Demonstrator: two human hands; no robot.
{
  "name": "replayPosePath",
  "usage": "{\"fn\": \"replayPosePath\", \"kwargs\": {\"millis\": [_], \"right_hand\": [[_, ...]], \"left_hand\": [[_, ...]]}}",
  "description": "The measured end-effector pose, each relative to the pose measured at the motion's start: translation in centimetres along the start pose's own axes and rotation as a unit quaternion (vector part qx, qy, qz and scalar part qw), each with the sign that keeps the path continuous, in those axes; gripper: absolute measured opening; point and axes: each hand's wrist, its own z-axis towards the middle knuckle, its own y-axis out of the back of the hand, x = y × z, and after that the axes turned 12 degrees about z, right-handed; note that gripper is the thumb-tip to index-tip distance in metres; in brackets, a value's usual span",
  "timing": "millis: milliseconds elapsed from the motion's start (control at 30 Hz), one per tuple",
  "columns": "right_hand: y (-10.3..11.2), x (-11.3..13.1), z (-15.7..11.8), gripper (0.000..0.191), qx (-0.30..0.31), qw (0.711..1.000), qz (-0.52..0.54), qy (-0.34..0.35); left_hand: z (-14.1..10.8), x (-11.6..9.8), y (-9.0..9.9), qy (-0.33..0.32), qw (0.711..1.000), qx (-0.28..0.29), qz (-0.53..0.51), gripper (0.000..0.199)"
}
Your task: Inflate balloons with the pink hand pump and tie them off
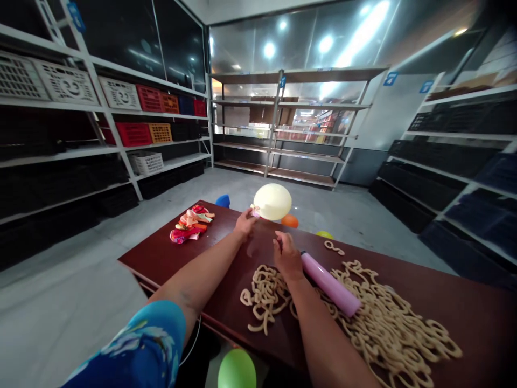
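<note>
I see grey floor (181,196), dark reddish-brown counter (161,264) up front. White-framed shelving (107,110) on my left, coloured crates (133,133) on it. Rack (299,175) before glass wall (302,32) at back, bright lights (269,50) showing in glass. More shelving (460,134) right, loaded dark.

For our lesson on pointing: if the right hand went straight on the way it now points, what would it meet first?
The right hand would probably meet the pale balloon first, though depth is unclear and it might pass beneath.
</note>
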Motion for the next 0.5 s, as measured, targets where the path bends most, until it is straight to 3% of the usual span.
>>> {"fn": "replayPosePath", "kwargs": {"millis": [67, 167, 267, 367, 500], "right_hand": [[0.0, -0.1, 0.0, 0.026, 0.000, 1.000, -0.004, -0.009], [-0.1, 0.0, -0.1, 0.025, 0.003, 1.000, -0.009, -0.017], [-0.2, 0.1, -0.1, 0.025, 0.006, 1.000, -0.006, -0.009], [-0.2, 0.2, -0.1, 0.023, 0.005, 1.000, -0.004, 0.001], [-0.1, 0.4, -0.1, 0.022, 0.007, 1.000, -0.017, 0.001]], "left_hand": [[0.5, -0.2, 2.7, -0.064, 0.980, -0.057, 0.182, 0.045], [1.3, -0.7, 7.4, -0.152, 0.895, -0.135, 0.396, 0.034], [2.1, -1.6, 12.1, -0.140, 0.830, -0.184, 0.507, 0.029], [3.0, -2.1, 15.8, -0.050, 0.824, -0.198, 0.528, 0.016], [4.0, -1.1, 18.6, 0.084, 0.862, -0.170, 0.470, 0.018]]}}
